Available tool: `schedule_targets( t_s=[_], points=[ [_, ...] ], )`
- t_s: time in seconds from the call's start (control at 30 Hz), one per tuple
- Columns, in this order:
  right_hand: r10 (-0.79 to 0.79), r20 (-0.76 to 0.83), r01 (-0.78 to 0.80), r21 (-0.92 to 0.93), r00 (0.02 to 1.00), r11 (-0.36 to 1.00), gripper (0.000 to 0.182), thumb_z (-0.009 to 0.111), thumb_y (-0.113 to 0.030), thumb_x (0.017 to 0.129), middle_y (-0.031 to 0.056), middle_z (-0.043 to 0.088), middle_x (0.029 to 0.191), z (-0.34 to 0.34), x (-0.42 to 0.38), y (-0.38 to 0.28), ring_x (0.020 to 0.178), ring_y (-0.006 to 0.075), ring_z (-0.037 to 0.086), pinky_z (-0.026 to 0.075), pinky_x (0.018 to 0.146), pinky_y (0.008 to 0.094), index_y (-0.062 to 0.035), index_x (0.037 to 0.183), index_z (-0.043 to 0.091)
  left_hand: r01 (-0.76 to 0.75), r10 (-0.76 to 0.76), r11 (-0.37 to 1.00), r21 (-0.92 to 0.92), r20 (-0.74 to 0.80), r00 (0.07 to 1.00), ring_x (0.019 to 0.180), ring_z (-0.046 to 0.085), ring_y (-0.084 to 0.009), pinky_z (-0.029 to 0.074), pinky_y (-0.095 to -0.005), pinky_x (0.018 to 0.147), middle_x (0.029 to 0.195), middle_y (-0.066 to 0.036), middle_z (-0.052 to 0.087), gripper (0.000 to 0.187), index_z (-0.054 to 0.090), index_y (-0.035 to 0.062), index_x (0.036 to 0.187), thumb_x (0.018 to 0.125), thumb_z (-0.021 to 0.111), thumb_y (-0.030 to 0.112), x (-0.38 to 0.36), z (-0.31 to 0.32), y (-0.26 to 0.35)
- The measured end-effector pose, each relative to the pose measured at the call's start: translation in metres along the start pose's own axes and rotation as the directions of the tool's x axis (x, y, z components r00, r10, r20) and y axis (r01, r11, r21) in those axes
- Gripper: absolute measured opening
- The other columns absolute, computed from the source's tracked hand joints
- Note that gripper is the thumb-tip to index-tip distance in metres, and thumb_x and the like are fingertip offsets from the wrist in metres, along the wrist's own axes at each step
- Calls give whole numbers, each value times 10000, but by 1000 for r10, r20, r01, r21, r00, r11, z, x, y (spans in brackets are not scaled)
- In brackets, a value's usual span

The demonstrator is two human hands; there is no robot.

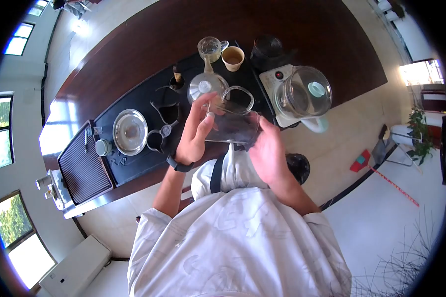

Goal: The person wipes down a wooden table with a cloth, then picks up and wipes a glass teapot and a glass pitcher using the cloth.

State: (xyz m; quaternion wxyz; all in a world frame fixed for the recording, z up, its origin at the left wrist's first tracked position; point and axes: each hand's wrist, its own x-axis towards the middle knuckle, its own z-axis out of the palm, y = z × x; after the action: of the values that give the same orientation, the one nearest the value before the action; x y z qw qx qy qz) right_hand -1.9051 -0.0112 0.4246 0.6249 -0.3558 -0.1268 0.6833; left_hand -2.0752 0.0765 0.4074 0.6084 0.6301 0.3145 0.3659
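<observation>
A clear glass jug [233, 127] is held up between both my hands over the front edge of the table, and its handle seems to point away from me. My left hand [197, 129], with a dark wristband, grips one side of it with the fingers near the rim. My right hand [270, 151] closes on the opposite side, its fingers partly hidden behind the glass. Just beyond stands a silver teapot [203, 88], whose spout points away. Further back are a glass mug [209, 49] and a paper cup [233, 58].
A glass kettle [302, 99] sits on a white heating base [282, 119] at the right. Leftward on the black mat lie a silver dish [130, 132], dark tea tools [166, 114], a small lidded jar [103, 147] and a slatted tray [85, 168]. A red dustpan [360, 161] rests on the floor.
</observation>
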Motion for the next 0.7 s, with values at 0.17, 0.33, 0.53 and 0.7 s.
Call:
schedule_targets(
  t_s=[0.17, 0.33, 0.53, 0.7],
  points=[
    [-45, -114, 60, 131, 992, 990, 469, 512, -424, 989, 103, 605, 1273, 3, -8, -14, 1188, 191, 553, 399, 1025, 388, -39, 1253, 546, 45, -52, 993, -107, -59, 997, 1121, 542, -205, 516, -321, 834, 1399, -134, 457, 545, 372, 21, 1454, 1010, 448, 326, -3, 7, -6],
    [-201, 40, 201, -1, 979, 980, 886, 461, -624, 935, 200, 444, 1474, -2, 5, -6, 1339, 304, 471, 301, 1149, 448, -109, 1577, 132, 72, -73, 995, -64, -9, 997, 1158, 525, -211, 520, -331, 862, 1407, -140, 437, 546, 339, 36, 1464, 1028, 430, 351, -4, 9, 5],
    [-64, 513, 90, -26, 856, 996, 898, 593, -603, 904, 180, 451, 1450, -15, 15, -29, 1338, 275, 473, 391, 1110, 418, -27, 1513, 268, 111, -98, 987, -119, 110, 989, 1258, 461, -243, 425, -386, 1014, 1407, -145, 416, 565, 266, 99, 1489, 1041, 356, 431, -3, 9, 8],
    [-8, 580, 157, -207, 815, 966, 746, 632, -513, 928, 162, 501, 1388, -14, 10, -35, 1312, 251, 493, 390, 1105, 417, -2, 1413, 388, 127, -96, 965, -231, 138, 986, 1271, 464, -238, 396, -386, 1030, 1385, -135, 447, 587, 305, 89, 1475, 1040, 328, 483, -1, 9, 10]
  ],
)
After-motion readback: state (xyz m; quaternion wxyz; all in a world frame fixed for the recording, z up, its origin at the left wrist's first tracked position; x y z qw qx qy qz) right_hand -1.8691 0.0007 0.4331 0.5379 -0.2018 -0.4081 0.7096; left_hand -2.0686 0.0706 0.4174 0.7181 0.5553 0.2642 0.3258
